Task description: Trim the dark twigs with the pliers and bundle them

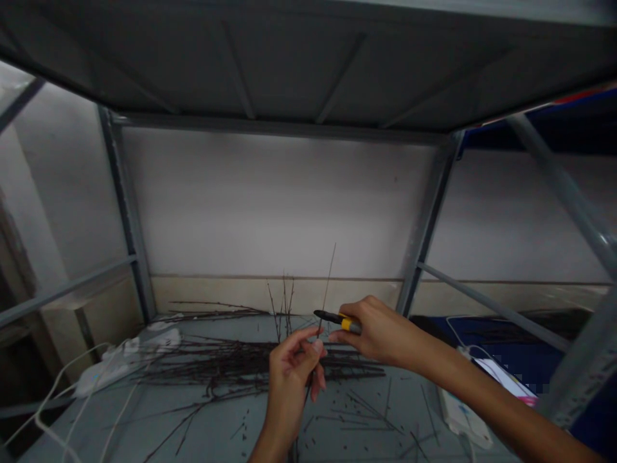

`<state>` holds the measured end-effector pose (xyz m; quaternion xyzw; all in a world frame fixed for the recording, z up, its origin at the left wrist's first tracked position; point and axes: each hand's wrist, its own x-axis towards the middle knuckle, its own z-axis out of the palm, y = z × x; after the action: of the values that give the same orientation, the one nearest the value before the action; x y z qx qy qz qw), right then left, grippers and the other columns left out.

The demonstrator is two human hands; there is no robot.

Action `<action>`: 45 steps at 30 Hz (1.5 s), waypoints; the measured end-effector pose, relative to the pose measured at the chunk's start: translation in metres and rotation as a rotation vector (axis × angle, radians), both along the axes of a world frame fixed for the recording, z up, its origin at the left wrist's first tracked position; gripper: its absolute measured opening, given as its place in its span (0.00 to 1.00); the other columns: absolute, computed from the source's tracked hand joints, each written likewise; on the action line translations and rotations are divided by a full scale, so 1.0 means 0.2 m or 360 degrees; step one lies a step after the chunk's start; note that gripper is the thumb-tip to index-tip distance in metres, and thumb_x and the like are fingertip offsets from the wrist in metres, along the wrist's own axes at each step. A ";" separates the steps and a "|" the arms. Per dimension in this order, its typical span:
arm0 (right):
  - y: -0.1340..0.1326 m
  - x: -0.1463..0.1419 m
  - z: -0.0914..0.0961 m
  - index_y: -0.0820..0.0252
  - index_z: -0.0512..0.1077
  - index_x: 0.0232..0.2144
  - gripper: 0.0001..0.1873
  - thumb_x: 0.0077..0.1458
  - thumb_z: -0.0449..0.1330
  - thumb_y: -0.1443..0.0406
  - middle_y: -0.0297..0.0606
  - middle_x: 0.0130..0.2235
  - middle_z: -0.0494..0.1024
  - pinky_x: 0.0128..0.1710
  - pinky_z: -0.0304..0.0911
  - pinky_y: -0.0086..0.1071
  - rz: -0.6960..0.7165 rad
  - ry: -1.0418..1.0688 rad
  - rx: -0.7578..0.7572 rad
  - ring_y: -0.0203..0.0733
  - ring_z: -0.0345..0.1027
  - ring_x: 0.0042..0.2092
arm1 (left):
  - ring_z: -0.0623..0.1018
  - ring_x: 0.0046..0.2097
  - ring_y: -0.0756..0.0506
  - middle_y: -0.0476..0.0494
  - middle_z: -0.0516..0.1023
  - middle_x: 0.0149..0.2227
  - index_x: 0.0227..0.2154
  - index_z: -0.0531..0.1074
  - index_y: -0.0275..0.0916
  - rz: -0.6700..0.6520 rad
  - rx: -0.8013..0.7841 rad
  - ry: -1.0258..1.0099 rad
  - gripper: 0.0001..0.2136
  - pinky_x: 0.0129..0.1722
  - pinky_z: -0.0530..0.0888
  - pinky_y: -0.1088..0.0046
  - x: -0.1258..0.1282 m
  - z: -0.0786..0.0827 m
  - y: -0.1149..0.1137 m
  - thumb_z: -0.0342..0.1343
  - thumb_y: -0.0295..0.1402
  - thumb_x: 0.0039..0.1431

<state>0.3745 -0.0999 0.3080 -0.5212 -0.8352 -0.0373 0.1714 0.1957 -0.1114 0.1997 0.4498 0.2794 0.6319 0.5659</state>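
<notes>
My left hand is closed, pinching a thin, straight twig that stands almost upright and leans slightly right. Closed around the yellow-and-black handles of small pruning shears is my right hand. The dark jaws point left and cross the twig just above my left fingertips; whether they are closed on it I cannot tell. Behind my left hand a few budded twigs stick up, their lower ends hidden. A pile of dark branches lies across the grey shelf behind and left of my hands.
Short cut pieces of twig and small bits lie scattered at the front right. White power strips with cables sit at left and right. Metal posts frame the shelf, and another shelf hangs overhead. A lit phone screen lies at the right.
</notes>
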 end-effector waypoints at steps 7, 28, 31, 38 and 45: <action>0.07 -0.01 -0.03 0.57 0.75 0.24 0.18 0.57 0.62 0.50 0.36 0.23 0.74 0.33 0.57 0.33 -0.0036 0.0232 0.0053 0.43 0.68 0.30 | 0.71 0.16 0.54 0.46 0.76 0.28 0.42 0.80 0.35 0.0033 -0.0059 -0.0039 0.20 0.10 0.58 0.83 -0.02 0.00 0.00 0.68 0.45 0.52; 0.24 -0.31 -0.38 0.61 0.72 0.33 0.11 0.50 0.64 0.60 0.36 0.32 0.78 0.39 0.66 0.35 0.0143 0.1356 -0.0384 0.43 0.73 0.35 | 0.63 0.14 0.58 0.49 0.75 0.29 0.43 0.78 0.42 -0.0329 -0.0113 -0.0584 0.16 0.10 0.59 0.83 -0.07 0.06 -0.23 0.69 0.41 0.52; 0.18 -0.29 -0.32 0.59 0.71 0.32 0.07 0.53 0.60 0.62 0.33 0.28 0.77 0.33 0.65 0.33 0.0124 0.1463 -0.0406 0.40 0.71 0.30 | 0.62 0.18 0.58 0.53 0.67 0.26 0.40 0.76 0.39 -0.0062 -0.0145 -0.0552 0.16 0.12 0.58 0.84 -0.13 0.10 -0.18 0.67 0.44 0.55; 0.01 -0.32 -0.26 0.58 0.68 0.31 0.04 0.50 0.59 0.65 0.35 0.27 0.78 0.26 0.64 0.31 0.0203 0.1661 -0.0573 0.39 0.69 0.26 | 0.74 0.30 0.53 0.52 0.71 0.31 0.27 0.61 0.40 0.0336 0.0080 -0.0323 0.20 0.28 0.74 0.80 -0.11 0.07 0.09 0.70 0.39 0.51; -0.02 -0.35 -0.32 0.57 0.70 0.32 0.05 0.51 0.58 0.63 0.33 0.27 0.77 0.25 0.62 0.31 0.0150 0.1552 -0.0559 0.41 0.69 0.26 | 0.72 0.22 0.51 0.48 0.78 0.30 0.25 0.52 0.44 0.0121 0.0111 -0.0352 0.23 0.15 0.65 0.80 -0.05 0.07 0.15 0.67 0.36 0.55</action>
<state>0.3035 -0.1032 0.2431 -0.4607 -0.6745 0.3583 0.4521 0.1859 -0.0818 0.2142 0.3860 0.2098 0.7080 0.5530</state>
